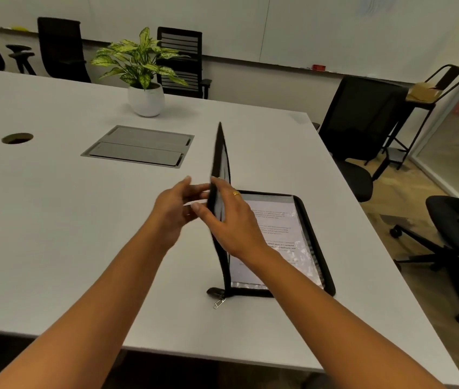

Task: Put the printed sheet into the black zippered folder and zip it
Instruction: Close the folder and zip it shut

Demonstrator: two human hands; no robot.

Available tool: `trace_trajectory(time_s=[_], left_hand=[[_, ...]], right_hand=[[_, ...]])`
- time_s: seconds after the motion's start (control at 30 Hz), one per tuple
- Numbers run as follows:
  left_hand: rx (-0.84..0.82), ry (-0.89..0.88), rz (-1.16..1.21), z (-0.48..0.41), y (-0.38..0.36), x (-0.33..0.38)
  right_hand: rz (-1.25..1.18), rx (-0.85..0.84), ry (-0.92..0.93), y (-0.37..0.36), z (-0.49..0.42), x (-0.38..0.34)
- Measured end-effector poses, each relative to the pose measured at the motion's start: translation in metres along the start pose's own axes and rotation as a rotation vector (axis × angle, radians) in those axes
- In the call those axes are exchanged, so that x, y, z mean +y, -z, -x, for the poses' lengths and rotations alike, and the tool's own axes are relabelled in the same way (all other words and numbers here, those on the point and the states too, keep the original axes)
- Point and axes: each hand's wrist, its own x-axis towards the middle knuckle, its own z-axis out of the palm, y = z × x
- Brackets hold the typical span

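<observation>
The black zippered folder lies on the grey table, its right half flat and its left cover standing almost upright, seen edge-on. The printed sheet lies inside the flat half under a clear sleeve. My right hand holds the raised cover from the right side, fingers wrapped over its edge. My left hand is on the cover's left side, fingertips touching it. The metal zipper pull hangs loose at the folder's near corner.
A potted plant in a white pot stands at the back of the table. A metal cable box lid and a round cable hole sit in the tabletop. Office chairs stand off the right edge.
</observation>
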Motion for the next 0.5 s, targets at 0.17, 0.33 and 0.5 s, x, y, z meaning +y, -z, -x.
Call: trace_trajectory(time_s=[0.17,0.33,0.5], left_hand=[[-0.175,0.050,-0.183,-0.003,-0.030,-0.017],[-0.225,0.176,-0.452,-0.015,-0.034,-0.062],[-0.234,0.197,-0.848,-0.026,-0.025,-0.117]], right_hand=[[-0.078,0.232,-0.070,0.023,0.008,0.017],[-0.193,0.452,-0.169,0.047,0.022,0.049],[-0.078,0.641,-0.350,0.069,0.035,0.096]])
